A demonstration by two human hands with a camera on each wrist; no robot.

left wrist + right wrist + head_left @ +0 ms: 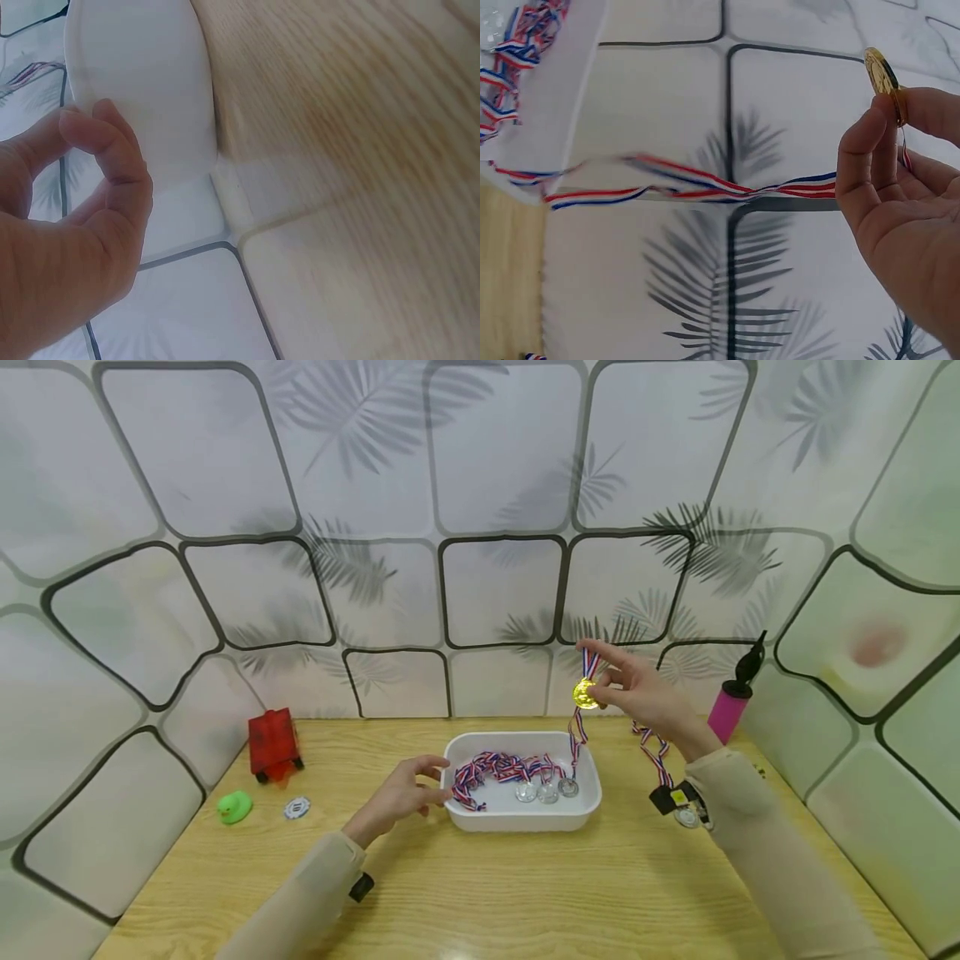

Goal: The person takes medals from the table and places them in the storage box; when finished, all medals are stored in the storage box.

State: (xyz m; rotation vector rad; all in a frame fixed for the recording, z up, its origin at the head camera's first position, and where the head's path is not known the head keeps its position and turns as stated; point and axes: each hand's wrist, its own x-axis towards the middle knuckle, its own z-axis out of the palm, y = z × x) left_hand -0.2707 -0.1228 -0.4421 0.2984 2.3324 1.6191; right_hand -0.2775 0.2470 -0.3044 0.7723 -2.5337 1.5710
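Observation:
My right hand (611, 681) is raised above the right end of a white tray (585, 814) and pinches a gold medal (584, 693) (885, 75) between thumb and fingers. Its red, white and blue ribbon (577, 739) (697, 184) hangs down into the tray. Several silver medals (547, 792) with striped ribbons lie in the tray. My left hand (420, 787) (82, 150) hovers by the tray's left end (150, 90), fingers loosely curled and holding nothing.
On the wooden table, a red toy (273, 743), a green duck (234, 807) and a small white disc (297, 808) lie at the left. A pink pump (731, 706) stands at the right by the wall. Another ribboned medal (686, 814) lies near my right sleeve.

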